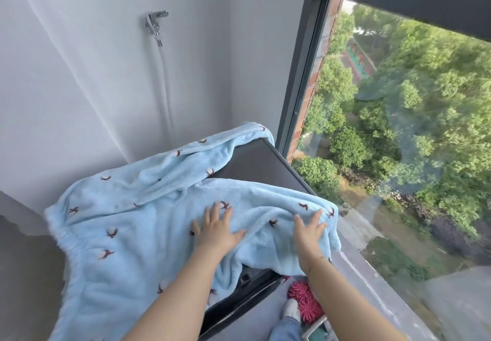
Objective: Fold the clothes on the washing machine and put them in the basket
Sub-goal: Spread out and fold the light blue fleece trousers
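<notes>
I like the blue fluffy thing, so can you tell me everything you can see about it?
The light blue fleece garment looks soft and plush, dotted with small dark red and white cotton-flower motifs. It lies spread and rumpled over the dark grey washing machine top, one part trailing toward the back corner, its near edges hanging over the front. A gathered, elastic-looking edge shows at the left. The left hand and right hand press flat on it, fingers spread.

garment spread on washing machine, both hands on it, window right, tap behind
</notes>
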Tool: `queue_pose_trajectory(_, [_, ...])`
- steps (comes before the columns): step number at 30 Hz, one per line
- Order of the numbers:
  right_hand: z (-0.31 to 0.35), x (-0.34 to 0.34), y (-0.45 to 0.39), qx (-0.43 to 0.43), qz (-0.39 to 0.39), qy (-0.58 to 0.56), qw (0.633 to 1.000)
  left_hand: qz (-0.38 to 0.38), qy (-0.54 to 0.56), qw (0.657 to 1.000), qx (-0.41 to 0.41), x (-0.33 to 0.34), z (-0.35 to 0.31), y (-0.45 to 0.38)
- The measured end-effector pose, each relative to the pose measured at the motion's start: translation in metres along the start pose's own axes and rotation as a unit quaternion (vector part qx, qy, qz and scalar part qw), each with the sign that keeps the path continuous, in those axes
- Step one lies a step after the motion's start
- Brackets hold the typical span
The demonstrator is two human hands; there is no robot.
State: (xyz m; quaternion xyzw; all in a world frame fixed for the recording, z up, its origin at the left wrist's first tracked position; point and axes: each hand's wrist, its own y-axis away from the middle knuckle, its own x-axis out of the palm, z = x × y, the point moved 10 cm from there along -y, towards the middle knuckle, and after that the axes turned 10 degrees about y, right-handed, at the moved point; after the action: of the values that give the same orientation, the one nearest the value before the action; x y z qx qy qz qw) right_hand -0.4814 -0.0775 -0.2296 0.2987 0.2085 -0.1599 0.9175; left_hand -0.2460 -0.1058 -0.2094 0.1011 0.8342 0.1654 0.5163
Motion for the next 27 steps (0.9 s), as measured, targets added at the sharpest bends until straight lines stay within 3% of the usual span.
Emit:
queue_pose_trajectory(4, [-0.013,-0.011,-0.042,0.026,0.042,0.044,0.998,0.027,-0.001,0.999,-0.031,0.031,0.020,0.000])
queue_pose_trajectory(7, [-0.005,-0.026,-0.071,0.008,0.000,0.154,0.988,0.046,-0.004,0.998,-0.044,0.032,0.021,-0.002])
queue_pose_trajectory(11, [0.034,-0.028,-0.107,-0.057,0.000,0.367,0.928,0.050,0.011,0.998,-0.048,0.035,0.016,-0.004])
queue_pose_trajectory(17, [0.094,0.027,-0.134,-0.233,0.109,0.495,0.830,0.011,0.018,0.998,-0.062,0.032,0.011,-0.005])
queue_pose_trajectory(19, [0.108,0.038,-0.137,-0.272,0.112,0.512,0.807,0.000,0.024,0.997,-0.079,0.030,0.011,-0.004])
queue_pose_trajectory(21, [0.122,0.035,-0.127,-0.298,0.048,0.496,0.814,0.013,0.029,0.995,-0.093,0.031,0.011,-0.003])
queue_pose_trajectory(24, [0.126,0.009,-0.082,-0.320,-0.086,0.334,0.882,0.045,0.034,0.993,-0.105,0.029,0.011,-0.005])
queue_pose_trajectory(25, [0.117,0.001,-0.067,-0.320,-0.082,0.271,0.904,0.060,0.032,0.992,-0.111,0.027,0.009,-0.007])
queue_pose_trajectory(27, [0.088,0.001,-0.045,-0.302,-0.001,0.203,0.931,0.092,0.004,0.988,-0.126,0.020,0.003,-0.011])
